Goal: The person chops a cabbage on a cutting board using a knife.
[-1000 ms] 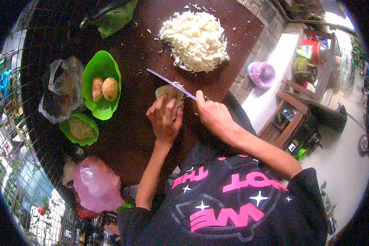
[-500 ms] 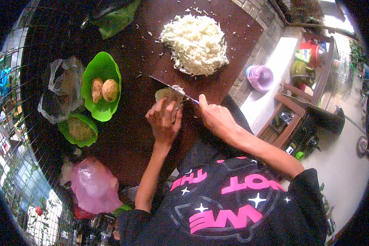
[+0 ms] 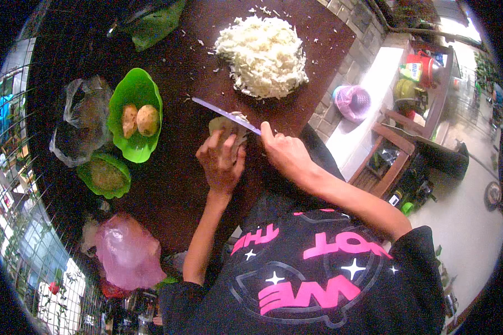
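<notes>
On the dark brown table, my left hand (image 3: 221, 163) presses its bent fingers onto a pale vegetable piece (image 3: 218, 124), partly hidden under them. My right hand (image 3: 286, 155) is closed around the handle of a knife (image 3: 224, 115). Its long blade points up and left, crossing over the vegetable piece just beyond my left fingertips, with the broad side showing. Thin pale slices lie beside the blade. Farther off sits a large heap of white shredded vegetable (image 3: 262, 58), with loose shreds scattered around it.
To the left, a green leaf-shaped bowl (image 3: 135, 146) holds two brownish-yellow potatoes (image 3: 147, 120). Nearby are a clear plastic bag (image 3: 86, 103), a smaller green bowl (image 3: 107, 176) and a pink plastic bag (image 3: 126, 251). A purple-pink basket (image 3: 353, 104) stands beyond the table's right edge.
The knife blade has tilted, so its flat side faces up more, and its tip has shifted left. My right hand has moved slightly left; my left hand still presses the vegetable piece.
</notes>
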Tool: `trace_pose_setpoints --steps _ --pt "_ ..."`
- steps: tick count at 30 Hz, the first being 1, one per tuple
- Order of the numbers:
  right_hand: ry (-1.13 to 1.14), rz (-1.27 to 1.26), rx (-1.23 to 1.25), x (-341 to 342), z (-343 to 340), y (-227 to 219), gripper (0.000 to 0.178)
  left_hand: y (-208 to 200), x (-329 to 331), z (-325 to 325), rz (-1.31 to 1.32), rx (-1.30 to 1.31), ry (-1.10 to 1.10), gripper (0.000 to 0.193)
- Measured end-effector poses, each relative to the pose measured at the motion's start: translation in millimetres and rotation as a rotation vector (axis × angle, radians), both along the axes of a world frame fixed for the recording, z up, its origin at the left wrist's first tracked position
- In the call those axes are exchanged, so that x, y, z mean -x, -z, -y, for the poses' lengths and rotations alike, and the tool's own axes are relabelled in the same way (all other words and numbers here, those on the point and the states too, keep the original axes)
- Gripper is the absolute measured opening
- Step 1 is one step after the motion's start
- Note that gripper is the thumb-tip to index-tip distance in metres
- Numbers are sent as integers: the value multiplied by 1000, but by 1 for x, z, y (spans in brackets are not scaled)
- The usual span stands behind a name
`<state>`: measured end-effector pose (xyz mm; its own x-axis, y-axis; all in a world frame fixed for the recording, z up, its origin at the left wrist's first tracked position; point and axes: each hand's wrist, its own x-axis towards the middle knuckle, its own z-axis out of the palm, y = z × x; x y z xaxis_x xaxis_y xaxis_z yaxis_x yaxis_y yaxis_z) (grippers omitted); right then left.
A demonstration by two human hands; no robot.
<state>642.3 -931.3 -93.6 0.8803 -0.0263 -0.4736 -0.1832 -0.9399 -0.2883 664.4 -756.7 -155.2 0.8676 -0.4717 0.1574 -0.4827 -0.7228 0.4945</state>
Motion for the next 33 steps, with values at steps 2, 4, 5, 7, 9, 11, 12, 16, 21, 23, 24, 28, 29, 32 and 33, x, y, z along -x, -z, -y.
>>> trace_pose_setpoints --steps 2,4,5,7,9,11,12,16,21,23,24,28,29,32,33 --pt "17 -61 -36 3 1 -3 20 0 -3 1 18 -4 -4 34" --pt "60 -137 -97 5 -1 -15 25 -1 3 -2 10 -23 -6 34" --pt "57 -144 -101 10 -1 -12 25 -1 3 -2 0 -16 -5 33" --pt "24 -99 -38 16 4 0 28 0 -3 1 8 2 -9 32" --pt "5 -82 -9 19 7 2 30 -1 0 1 37 6 -6 32" --pt "12 -164 -13 21 7 -3 32 -4 0 -2 9 -10 0 32" --pt "-56 -19 61 20 10 1 28 -4 -3 0 -3 -17 7 33" --pt "-14 -96 22 24 8 -12 26 2 3 -4 30 1 6 33" --pt "-48 -85 55 32 8 1 30 3 1 -1 26 30 9 34" --pt "15 -76 14 37 11 -3 31 1 5 -4 -9 18 12 34" --pt "-15 -94 43 34 14 1 34 2 1 -1 -18 23 12 34" --pt "-26 -121 1 36 6 -3 31 0 -1 -3 -19 -6 16 33" --pt "-25 -125 1 39 7 0 31 0 3 -3 -23 -6 18 33" --pt "14 -142 -23 29 7 -7 29 4 -2 1 50 30 4 34" --pt "14 -144 -25 30 7 -9 29 3 -2 1 36 13 -2 35"
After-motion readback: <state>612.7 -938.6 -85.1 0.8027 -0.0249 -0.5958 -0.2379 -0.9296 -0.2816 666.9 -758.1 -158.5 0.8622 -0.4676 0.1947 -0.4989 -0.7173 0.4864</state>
